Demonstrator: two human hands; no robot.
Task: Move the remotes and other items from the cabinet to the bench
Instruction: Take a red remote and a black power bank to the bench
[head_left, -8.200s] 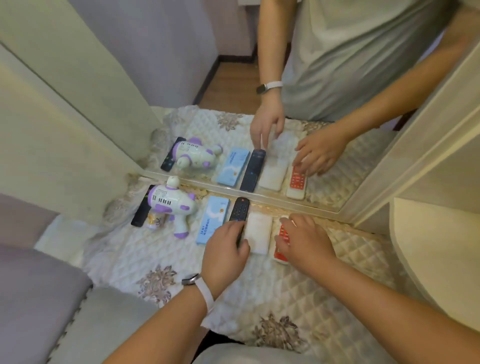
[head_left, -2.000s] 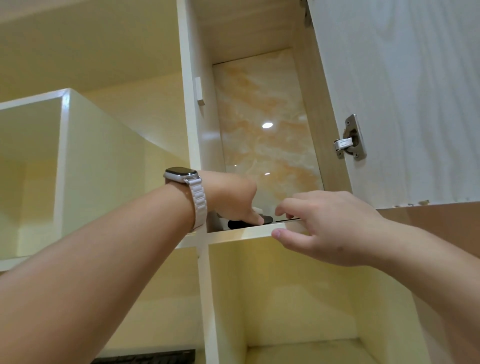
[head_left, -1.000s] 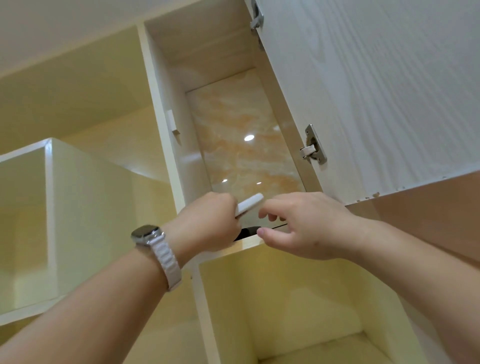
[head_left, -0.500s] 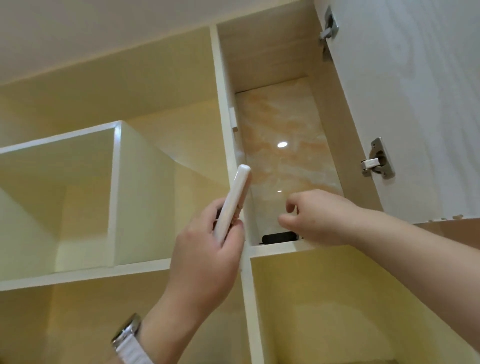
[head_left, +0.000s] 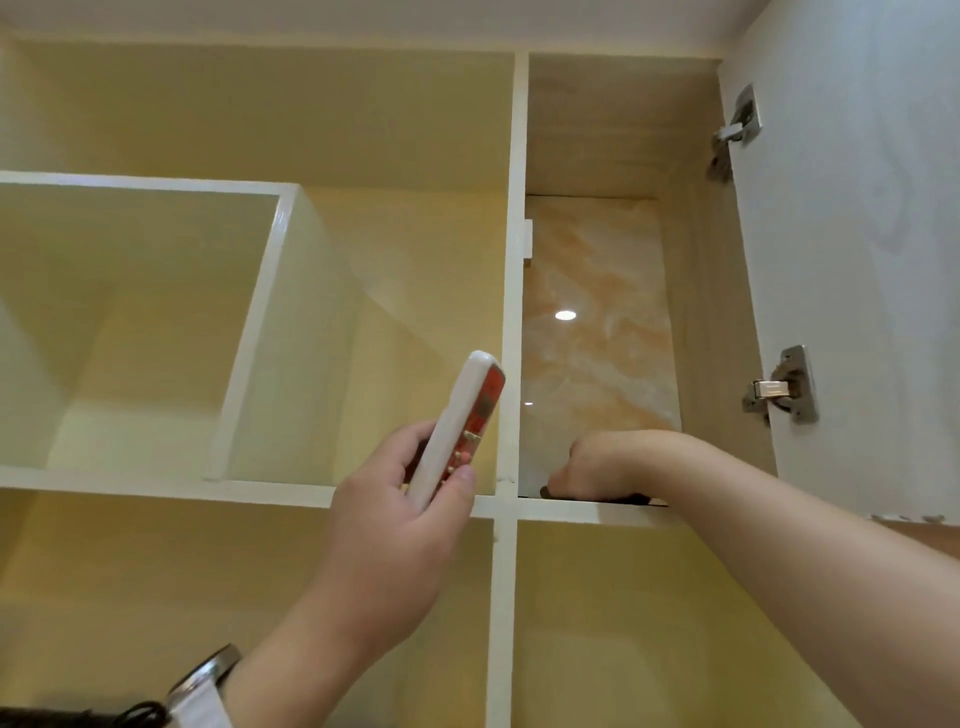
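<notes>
Cabinet (head_left: 511, 260) fills frame, seen from below; door (head_left: 857, 260) swung open at right, so marble-backed compartment right of centre reachable. Shelf (head_left: 561, 512) high, its front edge hides what lies on it. Right hand (head_left: 605, 465) reaches in right of centre, curled over dark remote (head_left: 631, 500) lying at shelf lip; grip closure: cannot tell. Left hand (head_left: 400, 525) at lower centre, grip clenched round white remote (head_left: 460, 426), red button face showing, tilted upright clear of divider, likely freeing shelf space. Watch (head_left: 205, 680) at lower left.
</notes>
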